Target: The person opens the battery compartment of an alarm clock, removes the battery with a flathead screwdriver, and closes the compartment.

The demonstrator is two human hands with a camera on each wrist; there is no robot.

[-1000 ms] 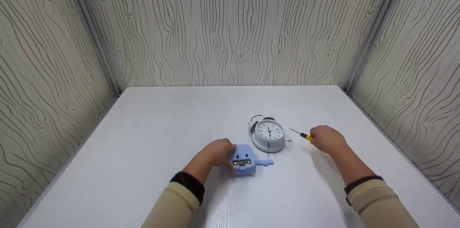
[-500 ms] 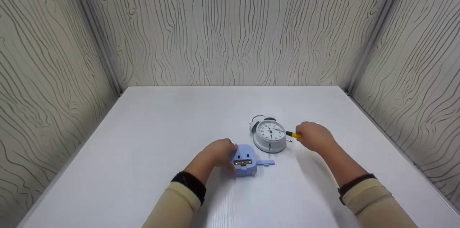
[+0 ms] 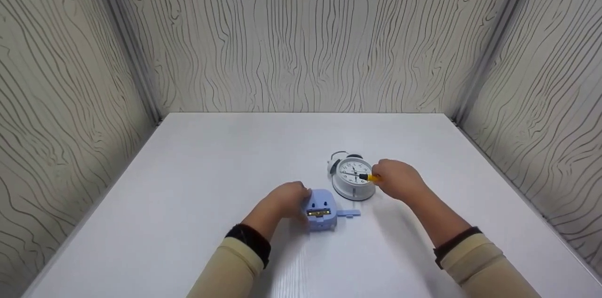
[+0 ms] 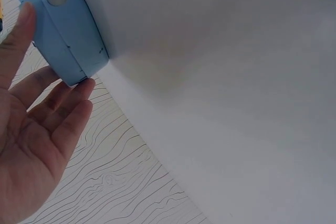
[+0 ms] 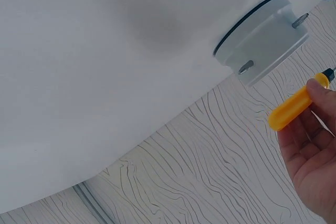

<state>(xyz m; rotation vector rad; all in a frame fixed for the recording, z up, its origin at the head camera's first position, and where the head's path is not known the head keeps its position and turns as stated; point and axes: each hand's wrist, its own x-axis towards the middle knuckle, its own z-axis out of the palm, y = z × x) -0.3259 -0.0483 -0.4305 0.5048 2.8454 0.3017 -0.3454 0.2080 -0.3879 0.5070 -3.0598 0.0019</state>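
Observation:
My left hand (image 3: 288, 200) holds a small light-blue plastic device (image 3: 323, 196) on the table, thumb on one face and fingers along its side. A slot in its upward face shows something gold-coloured; I cannot tell what. Beside its right edge lies a flat blue strip (image 3: 349, 213), like a cover. My right hand (image 3: 399, 180) pinches a screwdriver (image 5: 294, 107) by its yellow handle, thumb against fingers. In the head view the shaft points left, in front of the face of a white twin-bell alarm clock (image 3: 353, 191); it seems held above it.
The alarm clock lies face up just behind the blue device, its metal legs (image 5: 247, 67) showing in the right wrist view. Everything rests on a white table (image 3: 225, 157). Wood-grain panels (image 3: 301, 39) enclose it at the back and both sides.
My right hand has brought the screwdriver leftward, from right of the alarm clock to over its face. The left hand and the blue device have stayed in place.

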